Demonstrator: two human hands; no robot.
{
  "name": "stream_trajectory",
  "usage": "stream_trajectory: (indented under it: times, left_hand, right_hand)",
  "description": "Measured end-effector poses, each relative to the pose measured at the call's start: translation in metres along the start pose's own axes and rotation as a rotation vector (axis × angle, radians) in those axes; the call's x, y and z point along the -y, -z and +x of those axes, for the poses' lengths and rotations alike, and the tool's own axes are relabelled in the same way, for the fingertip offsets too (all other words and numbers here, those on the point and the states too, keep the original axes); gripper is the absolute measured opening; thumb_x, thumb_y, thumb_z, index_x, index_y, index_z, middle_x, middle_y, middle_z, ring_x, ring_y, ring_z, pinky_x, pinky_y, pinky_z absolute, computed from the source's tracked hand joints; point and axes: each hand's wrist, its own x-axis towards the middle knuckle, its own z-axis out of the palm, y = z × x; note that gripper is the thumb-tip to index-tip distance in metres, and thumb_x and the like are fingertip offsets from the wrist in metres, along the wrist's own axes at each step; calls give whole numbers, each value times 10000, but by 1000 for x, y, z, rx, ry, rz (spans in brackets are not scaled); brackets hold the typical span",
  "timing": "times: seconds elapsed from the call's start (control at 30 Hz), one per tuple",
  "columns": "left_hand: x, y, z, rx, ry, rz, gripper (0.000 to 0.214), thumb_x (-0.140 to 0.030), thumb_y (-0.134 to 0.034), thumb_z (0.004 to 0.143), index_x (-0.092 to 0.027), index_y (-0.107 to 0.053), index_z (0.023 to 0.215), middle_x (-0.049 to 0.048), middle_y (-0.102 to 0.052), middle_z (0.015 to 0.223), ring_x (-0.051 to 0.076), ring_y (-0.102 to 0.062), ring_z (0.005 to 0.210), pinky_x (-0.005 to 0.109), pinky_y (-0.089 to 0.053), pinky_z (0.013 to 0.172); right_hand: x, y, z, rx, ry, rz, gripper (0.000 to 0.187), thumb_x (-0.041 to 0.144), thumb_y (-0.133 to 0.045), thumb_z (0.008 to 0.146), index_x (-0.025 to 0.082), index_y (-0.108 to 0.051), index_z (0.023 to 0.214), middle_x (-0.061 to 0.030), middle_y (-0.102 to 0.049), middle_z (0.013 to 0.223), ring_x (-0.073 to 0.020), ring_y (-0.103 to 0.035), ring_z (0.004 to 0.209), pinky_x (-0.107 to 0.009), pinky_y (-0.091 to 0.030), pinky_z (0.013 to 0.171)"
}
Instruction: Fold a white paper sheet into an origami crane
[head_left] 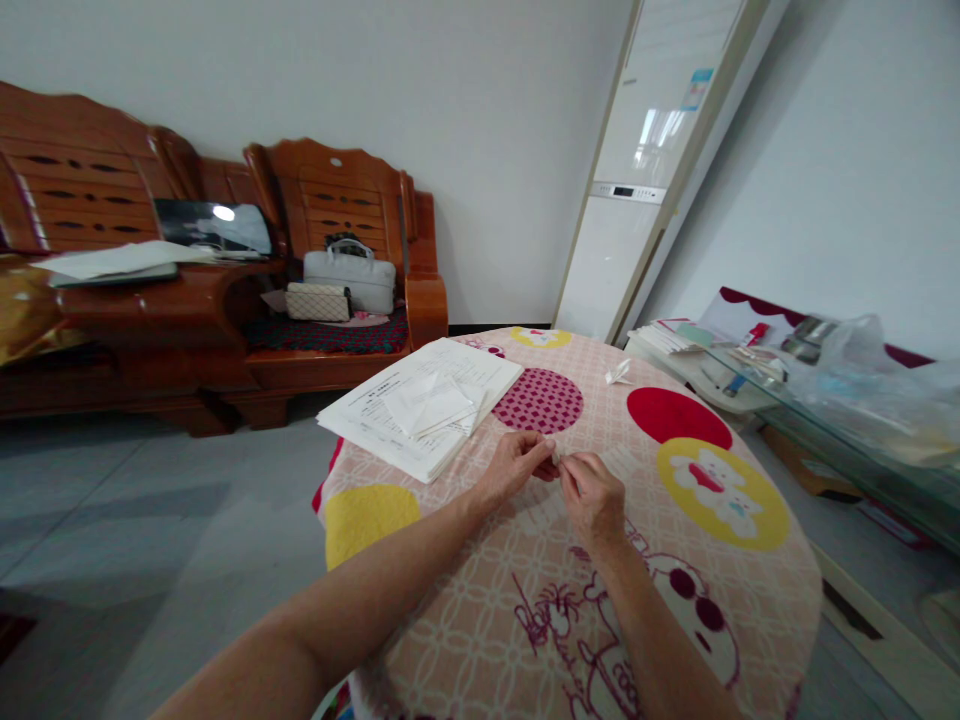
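Note:
Both my hands meet over the middle of a round table with a patterned pink cloth (480, 620). My left hand (521, 465) pinches a small whitish folded piece of paper (556, 457), mostly hidden by the fingers. From the right, my right hand (592, 490) grips the same piece between thumb and fingers. Beyond and to the left lies a stack of printed sheets (375, 430), with several folded white paper squares (435, 400) on top. A small folded white paper shape (619, 373) stands by the table's far edge.
A glass-topped stand (832, 415) with papers and a plastic bag (862, 365) is close on the right. Wooden chairs (337, 190) stand at the back left, one bearing a grey handbag (360, 280). A tall white air conditioner (615, 230) is in the corner.

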Motion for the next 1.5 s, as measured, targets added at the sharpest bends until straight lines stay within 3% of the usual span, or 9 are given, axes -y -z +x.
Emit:
stream_trajectory:
  times: [0.27, 0.67, 0.8, 1.0, 1.23, 1.5]
  left_hand:
    - [1, 0, 1, -24, 55, -58, 460, -557, -654, 755, -110, -593, 668, 41, -637, 594, 142, -650, 558, 242, -544, 571]
    - [3, 2, 2, -35, 138, -98, 288, -374, -689, 730, -126, -550, 683, 22, -643, 592, 141, -658, 548, 241, -536, 561]
    - [5, 1, 2, -72, 7, 34, 241, -349, -655, 747, -134, -553, 704, 19, -635, 589, 133, -631, 532, 232, -511, 538]
    - [6, -1, -4, -81, -252, 463, 160, -233, -567, 808, -135, -620, 694, 29, -653, 639, 108, -580, 579, 195, -416, 549]
    - [6, -5, -8, -83, -342, 647, 177, -208, -547, 817, -139, -637, 680, 17, -629, 622, 101, -524, 568, 198, -372, 552]
    - [5, -4, -7, -130, -333, 622, 158, -205, -556, 804, -146, -621, 673, 19, -636, 632, 112, -541, 582, 205, -383, 564]
  right_hand:
    - [0, 0, 0, 17, 0, -14, 246, 117, -444, 899, 180, -668, 819, -69, -642, 792, -158, -596, 710, -250, -479, 668]
    - [-1, -1, -2, 51, 2, 3, 248, 116, -447, 889, 171, -669, 793, -85, -655, 811, -167, -617, 721, -266, -493, 678]
    - [-3, -1, -1, 28, -166, 182, 185, 209, -504, 889, 168, -683, 869, -88, -694, 823, -183, -654, 726, -282, -526, 669]
    - [-6, 0, -2, 20, -523, 478, 268, 388, -532, 899, 159, -670, 917, -69, -724, 759, -196, -690, 653, -283, -557, 606]
    - [-1, 4, 1, 10, -412, 351, 268, 366, -534, 903, 149, -693, 901, -93, -732, 809, -204, -693, 723, -294, -550, 674]
    - [-4, 2, -2, 0, -455, 390, 276, 368, -524, 910, 151, -686, 965, -95, -743, 824, -213, -707, 741, -302, -563, 673]
